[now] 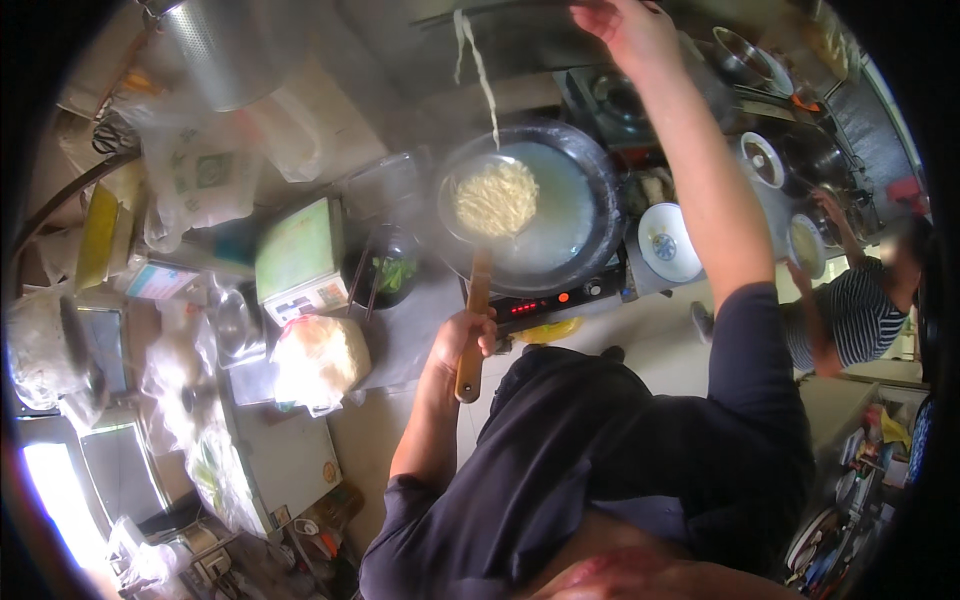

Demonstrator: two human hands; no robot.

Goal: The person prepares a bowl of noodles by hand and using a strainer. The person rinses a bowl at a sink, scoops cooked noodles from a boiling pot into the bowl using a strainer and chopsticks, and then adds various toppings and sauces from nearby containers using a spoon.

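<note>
My left hand (461, 337) grips the wooden handle of a strainer (480, 281). Its basket, filled with pale noodles (496, 196), sits over the left side of a wide black wok (604, 225) of cloudy liquid. My right hand (619, 26) is raised at the top edge, partly cut off. Thin dark sticks, apparently chopsticks (439, 19), reach left from it. Over them hangs a noodle strand (480, 64), trailing down to the strainer. Left of the wok stands a dark bowl (401, 296) with green leaves (394, 274) inside and another pair of chopsticks (362, 270) across its edge.
An electric cooker's lit panel (555, 301) fronts the wok. Right of it sits a patterned white bowl (667, 244). On the left are a green-topped scale (300, 251) and a plastic-wrapped bundle (322, 364). Another person (847, 315) holds a bowl (806, 246) at far right.
</note>
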